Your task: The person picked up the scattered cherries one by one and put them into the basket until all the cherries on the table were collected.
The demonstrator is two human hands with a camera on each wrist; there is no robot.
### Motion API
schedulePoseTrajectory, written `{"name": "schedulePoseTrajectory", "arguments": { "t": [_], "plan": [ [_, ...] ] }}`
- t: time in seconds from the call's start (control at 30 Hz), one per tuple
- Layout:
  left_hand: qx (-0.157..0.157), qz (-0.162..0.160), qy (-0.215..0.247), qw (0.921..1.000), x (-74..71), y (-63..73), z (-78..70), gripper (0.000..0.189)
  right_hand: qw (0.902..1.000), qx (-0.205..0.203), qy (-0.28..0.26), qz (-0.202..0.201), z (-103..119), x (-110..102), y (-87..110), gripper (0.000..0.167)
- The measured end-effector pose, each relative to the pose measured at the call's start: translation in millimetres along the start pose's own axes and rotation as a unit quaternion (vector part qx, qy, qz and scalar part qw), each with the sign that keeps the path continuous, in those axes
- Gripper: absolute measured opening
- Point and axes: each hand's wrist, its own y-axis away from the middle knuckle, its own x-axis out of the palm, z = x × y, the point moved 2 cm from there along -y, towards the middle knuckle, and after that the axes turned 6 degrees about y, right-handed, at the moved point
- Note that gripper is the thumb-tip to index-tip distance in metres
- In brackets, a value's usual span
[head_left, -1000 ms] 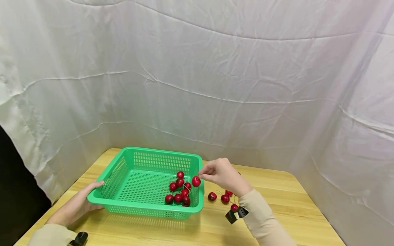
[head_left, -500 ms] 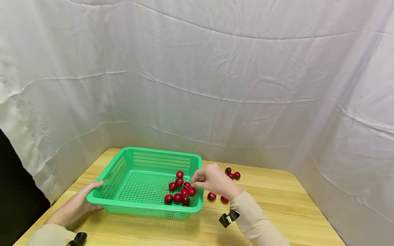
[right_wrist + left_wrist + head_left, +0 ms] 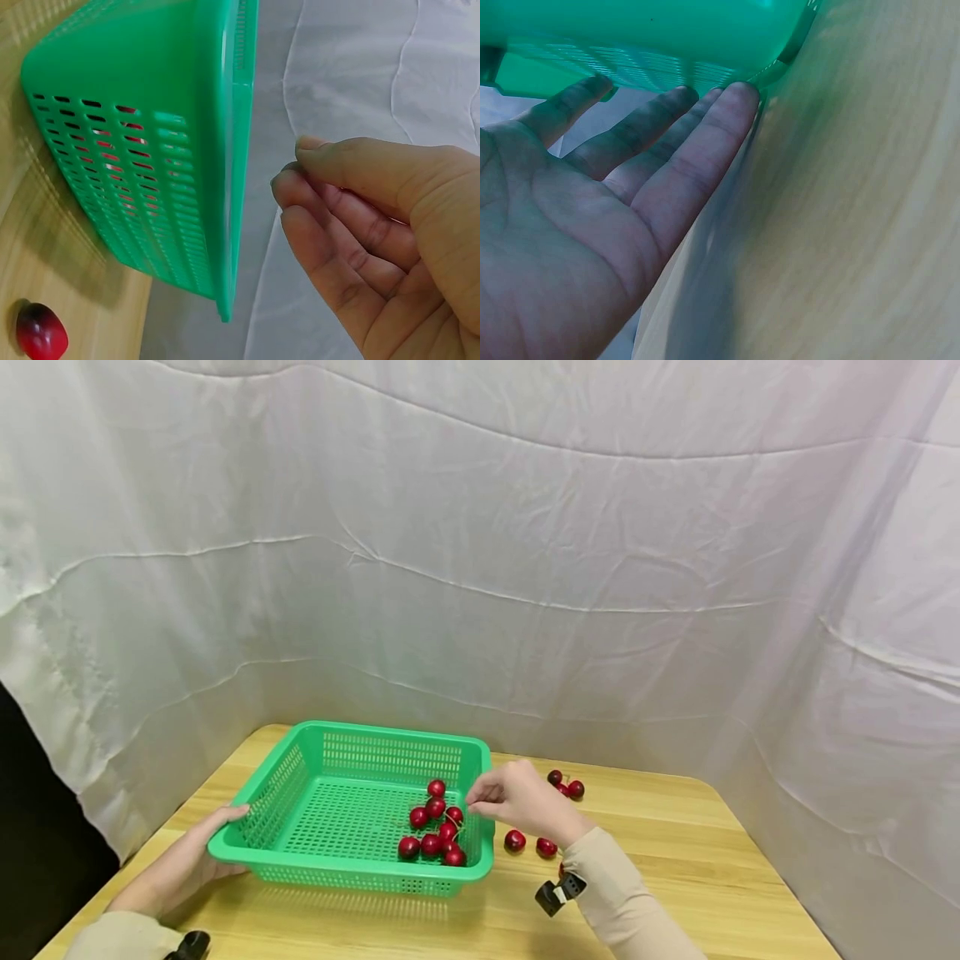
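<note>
A green plastic basket (image 3: 352, 870) with slotted walls stands on the table, cherries (image 3: 431, 845) with stems gathered at its right end. My left hand (image 3: 197, 853) holds the basket's left end, thumb over the rim. In the left wrist view, the fingers (image 3: 697, 161) lie nearly straight against the outer wall. Over the basket's right rim hovers my right hand (image 3: 521, 802), with nothing in it. The right wrist view shows its thumb and fingers (image 3: 307, 236) loosely bent, fingertips close together beside the rim.
Right of the basket, a cherry (image 3: 514, 841) and another cherry (image 3: 546, 847) lie near my right wrist. Farther back is a small cluster of cherries (image 3: 576, 789). White cloth (image 3: 600, 568) hangs behind the wooden table (image 3: 660, 835).
My right hand has moved left over the basket, lowered a cherry by its stem onto the others and let it go. My left hand has stayed on the basket.
</note>
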Motion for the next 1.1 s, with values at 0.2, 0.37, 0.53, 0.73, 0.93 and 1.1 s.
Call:
{"name": "schedulePoseTrajectory", "arguments": {
  "t": [0.2, 0.37, 0.53, 0.73, 0.93, 1.1],
  "plan": [
    [-0.002, -0.003, -0.003, 1.0000, 3.7, 0.8, -2.5, 0.078, 0.9996, 0.001, 0.017, -0.022, -5.3, -9.4, 3.6, 0.006],
    [-0.007, -0.009, -0.003, 0.9999, 5.6, 1.9, -5.8, 0.077, 0.9988, 0.011, 0.030, -0.036, -15.3, -17.6, 4.7, 0.007],
    [-0.007, -0.008, -0.001, 0.9999, 6.8, 3.2, -7.5, 0.078, 0.9976, 0.037, 0.032, -0.049, -31.6, -21.1, 5.3, 0.006],
    [-0.001, 0.000, -0.004, 1.0000, 6.3, 3.3, -6.0, 0.077, 0.9954, 0.078, 0.030, -0.047, -56.8, -20.5, 6.0, 0.007],
    [0.000, 0.001, -0.003, 1.0000, 5.0, 2.7, -4.9, 0.078, 0.9935, 0.101, 0.034, -0.039, -77.0, -18.6, 6.8, 0.008],
    [-0.005, -0.011, -0.002, 0.9999, 5.8, 2.7, -4.7, 0.078, 0.9901, 0.128, 0.044, -0.038, -93.6, -15.5, 7.8, 0.004]
  ]
}}
